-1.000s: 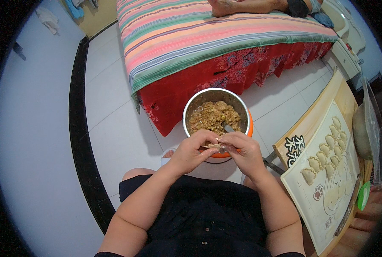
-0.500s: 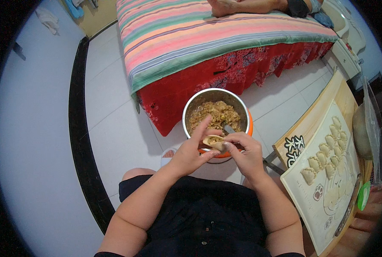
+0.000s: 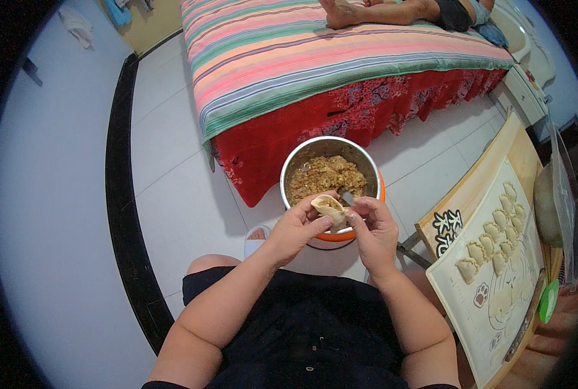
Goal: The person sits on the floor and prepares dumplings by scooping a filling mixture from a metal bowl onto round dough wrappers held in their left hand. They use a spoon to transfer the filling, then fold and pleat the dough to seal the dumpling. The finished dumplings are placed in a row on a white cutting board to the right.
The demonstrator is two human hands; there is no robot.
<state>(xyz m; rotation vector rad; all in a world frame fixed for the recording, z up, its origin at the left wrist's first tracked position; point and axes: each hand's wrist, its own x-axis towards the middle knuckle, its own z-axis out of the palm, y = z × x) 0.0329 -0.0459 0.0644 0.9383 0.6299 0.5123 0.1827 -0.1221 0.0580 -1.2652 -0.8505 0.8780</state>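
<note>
A half-folded dumpling (image 3: 330, 209) with some filling showing at its open top is held over the near rim of a metal bowl (image 3: 288, 170). My left hand (image 3: 293, 228) is closed around its left side, thumb in front and fingers behind. At its right edge, my right hand (image 3: 374, 238) pinches the dough between thumb and bent fingers. Brownish minced filling (image 3: 328, 176) lies in the bowl, and a metal utensil (image 3: 346, 196) sticks out of it, its lower end hidden. Beneath the bowl shows something orange (image 3: 335, 238).
To the right, a wooden table (image 3: 496, 146) carries a pale mat (image 3: 454, 298) with rows of finished dumplings (image 3: 493, 230), flat wrappers (image 3: 504, 298) and a green object (image 3: 549, 301). Beyond the bowl stands a bed (image 3: 269, 71) with a striped cover, where a person's legs (image 3: 386, 14) rest.
My left fingers have come down from a raised, spread pose and closed round the dumpling. The right fingers have lifted a little, with the thumb still at the dough's edge.
</note>
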